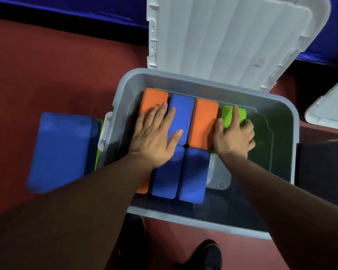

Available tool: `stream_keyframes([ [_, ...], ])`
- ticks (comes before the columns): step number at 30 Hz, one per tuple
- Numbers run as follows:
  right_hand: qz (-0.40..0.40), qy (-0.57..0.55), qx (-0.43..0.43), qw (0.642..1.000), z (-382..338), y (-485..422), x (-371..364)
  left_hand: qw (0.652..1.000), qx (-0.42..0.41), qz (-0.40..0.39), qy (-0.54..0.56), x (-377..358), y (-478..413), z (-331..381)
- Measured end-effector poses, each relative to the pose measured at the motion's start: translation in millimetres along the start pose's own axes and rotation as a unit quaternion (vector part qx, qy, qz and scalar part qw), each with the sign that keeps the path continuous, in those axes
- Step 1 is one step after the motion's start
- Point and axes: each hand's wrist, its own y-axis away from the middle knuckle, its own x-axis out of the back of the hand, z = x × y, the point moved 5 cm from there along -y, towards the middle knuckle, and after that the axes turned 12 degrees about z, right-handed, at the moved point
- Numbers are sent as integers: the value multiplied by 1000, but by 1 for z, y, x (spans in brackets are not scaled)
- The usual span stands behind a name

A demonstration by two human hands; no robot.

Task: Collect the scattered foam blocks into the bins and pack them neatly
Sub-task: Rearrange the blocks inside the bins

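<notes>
Left hand (pixel 154 133) lies flat, fingers straight, pressing the standing blocks (pixel 181 115) along the far wall of the bin (pixel 295 121). Right hand (pixel 234 135) grips a green block (pixel 229 115), seating it beside an orange block (pixel 205 121). Risk: a skewed entry may wedge it or tip the row. A blue block (pixel 62 151) lies on the floor outside the bin's left wall.

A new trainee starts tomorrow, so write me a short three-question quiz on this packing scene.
1. True or false: the left hand lies flat on blocks inside the bin.
2. Which block does the right hand grip? A) orange B) green C) blue
3. What colour is the big block outside the bin?
Key: 1 true. 2 B, the green block. 3 blue.
</notes>
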Motion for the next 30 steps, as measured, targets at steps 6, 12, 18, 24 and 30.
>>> stream_keyframes([
  [6,20,-44,77,996,-60,21,-2,996,18,90,-7,39,17,-44],
  [12,37,-153,223,962,-154,84,-7,975,76,206,-27,73,41,-109],
  [18,-55,-269,305,912,-250,176,-50,968,186,166,-41,98,84,-208],
  [24,-215,-238,198,926,-284,251,-113,955,280,95,-27,87,130,-285],
  [30,-289,-97,-43,952,-248,280,-152,917,396,16,49,50,166,-302],
])
